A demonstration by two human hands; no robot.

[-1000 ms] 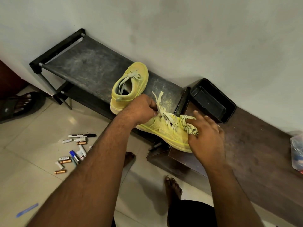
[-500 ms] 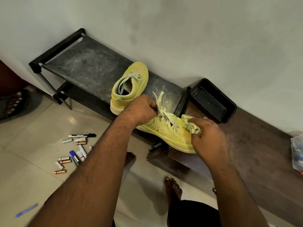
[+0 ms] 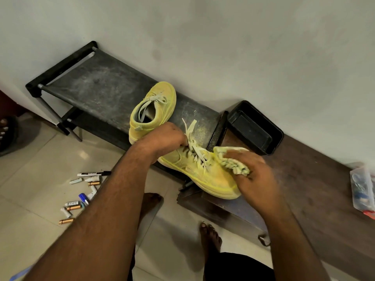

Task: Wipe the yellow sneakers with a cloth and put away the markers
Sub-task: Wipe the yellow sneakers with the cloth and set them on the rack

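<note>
Two bare feet stand on the pale tiled floor at the bottom of the view, with both forearms reaching forward over them. Left of the arms, a scatter of markers and loose caps lies on the tiles: a white marker with a black cap farthest from the person, a blue-tipped one and several short pieces with copper-coloured ends; printing shows on a few barrels but is too small to read. Past the feet, the right hand presses a bunched, pale patterned cloth against the toe end of the near sneaker, fingers curled round the cloth. That yellow shoe lies tilted across the edge of a dark wooden bench and the end of a black shoe rack. The left hand grips the shoe at its heel and collar, fingers folded in by the loose white laces. Just behind that hand the second sneaker sits upright on the rack's top shelf, toe toward the wall. A black plastic tray rests on the bench against the wall, right of the rack. At the far right edge lies a clear plastic bag, its contents perhaps small coloured items
</note>
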